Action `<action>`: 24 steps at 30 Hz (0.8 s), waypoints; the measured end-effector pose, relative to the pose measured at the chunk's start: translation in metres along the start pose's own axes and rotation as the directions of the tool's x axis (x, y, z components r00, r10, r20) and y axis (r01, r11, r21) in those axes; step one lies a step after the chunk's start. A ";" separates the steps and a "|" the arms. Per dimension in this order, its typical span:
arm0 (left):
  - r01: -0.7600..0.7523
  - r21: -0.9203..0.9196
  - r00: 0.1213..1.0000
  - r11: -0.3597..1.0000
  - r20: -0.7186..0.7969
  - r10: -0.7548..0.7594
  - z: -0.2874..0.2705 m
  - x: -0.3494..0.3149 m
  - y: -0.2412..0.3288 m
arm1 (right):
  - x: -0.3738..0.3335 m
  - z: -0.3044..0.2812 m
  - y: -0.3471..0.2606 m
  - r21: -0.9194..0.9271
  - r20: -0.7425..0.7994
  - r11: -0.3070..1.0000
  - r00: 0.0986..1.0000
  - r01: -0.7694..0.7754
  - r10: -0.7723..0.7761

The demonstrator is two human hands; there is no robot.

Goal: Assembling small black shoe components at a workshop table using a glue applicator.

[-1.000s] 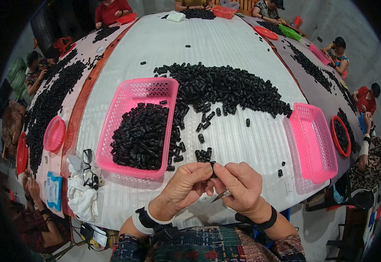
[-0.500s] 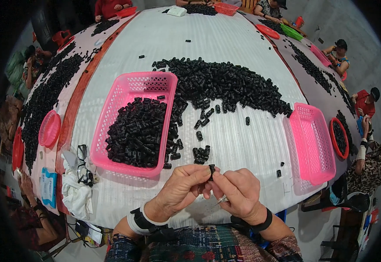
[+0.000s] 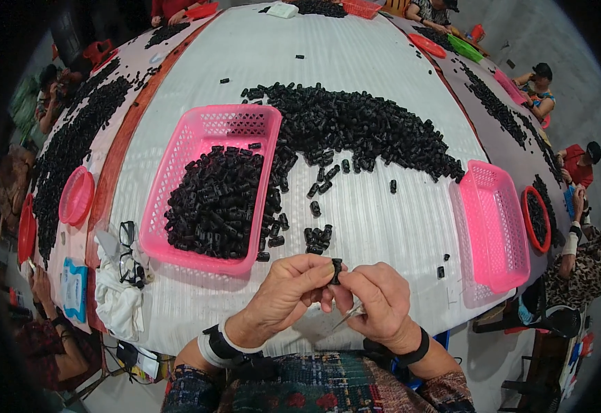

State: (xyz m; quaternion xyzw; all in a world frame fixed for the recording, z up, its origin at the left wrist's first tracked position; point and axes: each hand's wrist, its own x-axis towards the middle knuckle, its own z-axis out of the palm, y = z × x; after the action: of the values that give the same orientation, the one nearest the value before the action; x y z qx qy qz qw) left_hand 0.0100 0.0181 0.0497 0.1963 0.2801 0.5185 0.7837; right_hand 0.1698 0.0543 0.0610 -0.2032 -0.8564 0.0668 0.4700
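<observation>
My left hand (image 3: 288, 283) pinches a small black cylindrical plastic part (image 3: 337, 270) between thumb and fingers, just above the table's near edge. Against the part's right side press the fingertips of my right hand (image 3: 379, 297), which is also closed. A thin, pointed metal tool (image 3: 346, 318) sticks out below the right fingers; the rest of it is hidden in the hand. Just beyond my hands lies a small cluster of black parts (image 3: 318, 239). To their left stands a pink basket (image 3: 150, 242), part-filled with the same black parts.
A long heap of black parts (image 3: 362, 127) curves across the table (image 3: 383, 227). Another pink basket (image 3: 478, 227) stands at the right. Eyeglasses (image 3: 130, 251) lie on a white cloth (image 3: 118, 310) at the left, beside a blue packet (image 3: 75, 289). Several people work around the tables.
The black part has turned slightly between my fingers, and more of it shows. The metal tool's tip now points further down and left. The baskets and heap stay in place.
</observation>
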 end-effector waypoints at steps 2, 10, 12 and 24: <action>-0.011 0.018 1.000 1.000 0.011 0.010 0.001 0.000 -0.001 | 0.000 -0.001 0.000 0.008 0.007 1.000 1.000 -0.009 0.008; -0.016 0.034 1.000 0.999 0.022 0.016 -0.003 0.002 -0.004 | -0.003 0.001 0.002 0.051 0.015 0.996 0.997 -0.075 0.075; -0.017 0.042 0.999 0.999 0.032 0.016 -0.003 0.003 -0.004 | -0.003 0.002 0.002 0.054 0.013 0.995 0.997 -0.080 0.079; -0.027 0.120 1.000 0.992 0.019 0.025 -0.002 0.001 -0.003 | -0.002 -0.001 0.003 0.097 0.043 0.992 0.996 -0.076 0.072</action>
State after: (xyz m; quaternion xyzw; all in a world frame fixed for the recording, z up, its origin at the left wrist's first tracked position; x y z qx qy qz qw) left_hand 0.0111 0.0177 0.0464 0.2514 0.3016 0.5091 0.7659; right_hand 0.1723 0.0563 0.0592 -0.2099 -0.8532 0.1301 0.4595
